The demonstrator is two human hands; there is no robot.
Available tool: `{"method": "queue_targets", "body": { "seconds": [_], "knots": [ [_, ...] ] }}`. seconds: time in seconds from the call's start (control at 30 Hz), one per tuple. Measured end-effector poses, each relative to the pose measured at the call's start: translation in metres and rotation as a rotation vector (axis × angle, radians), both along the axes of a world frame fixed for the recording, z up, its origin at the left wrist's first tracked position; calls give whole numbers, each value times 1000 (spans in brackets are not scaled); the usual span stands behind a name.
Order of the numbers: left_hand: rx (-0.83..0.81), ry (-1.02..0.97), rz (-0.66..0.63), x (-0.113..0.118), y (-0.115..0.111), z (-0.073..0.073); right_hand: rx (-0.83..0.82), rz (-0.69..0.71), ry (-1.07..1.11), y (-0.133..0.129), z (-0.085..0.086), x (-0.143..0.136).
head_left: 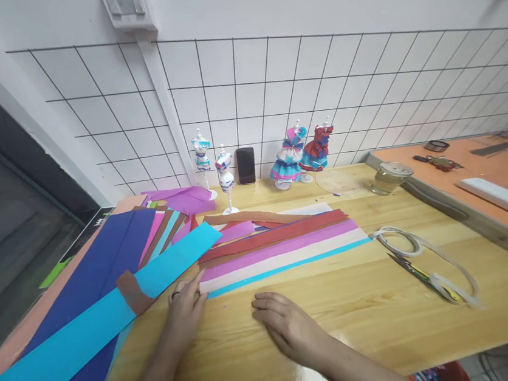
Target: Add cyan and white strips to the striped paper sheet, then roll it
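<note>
Layered strips of blue, white, purple and red paper lie across the wooden table; the purple strip (283, 249) and the white strip (284, 259) sit above a thin blue strip (285, 269). At their left end rests my left hand (186, 302), its fingertips on the strips' ends and its fingers slightly apart. My right hand (287, 324) is on bare wood below the strips, fingers together and curled down; whether anything is under them is hidden. A wide bright-blue strip (81, 326) with a brown band (133, 291) lies over dark-blue sheets (94, 276) at the left.
Small dressed mannequins (225, 172) (288, 159) and a black phone (246, 165) stand along the tiled wall. To the right are a cup (390, 178), scissors (422, 275), a coiled white cord (397, 241) and a power strip (501, 196) on an orange surface (454, 177).
</note>
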State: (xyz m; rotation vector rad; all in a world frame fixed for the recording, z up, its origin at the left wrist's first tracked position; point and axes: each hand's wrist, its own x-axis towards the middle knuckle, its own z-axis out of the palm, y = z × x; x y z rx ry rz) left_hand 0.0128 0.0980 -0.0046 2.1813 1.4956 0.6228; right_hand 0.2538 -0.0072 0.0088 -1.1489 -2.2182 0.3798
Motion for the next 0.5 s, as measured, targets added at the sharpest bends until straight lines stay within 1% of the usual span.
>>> {"method": "queue_targets", "body": {
  "seconds": [0.13,0.3,0.5],
  "knots": [
    [29,3,-5,1,-1,2,-6,-7,-17,0,1,0],
    [0,18,4,1,-1,3,-16,-6,-35,0,3,0],
    [36,-18,-69,-1,-1,0,-6,1,-5,0,2,0]
  ]
}}
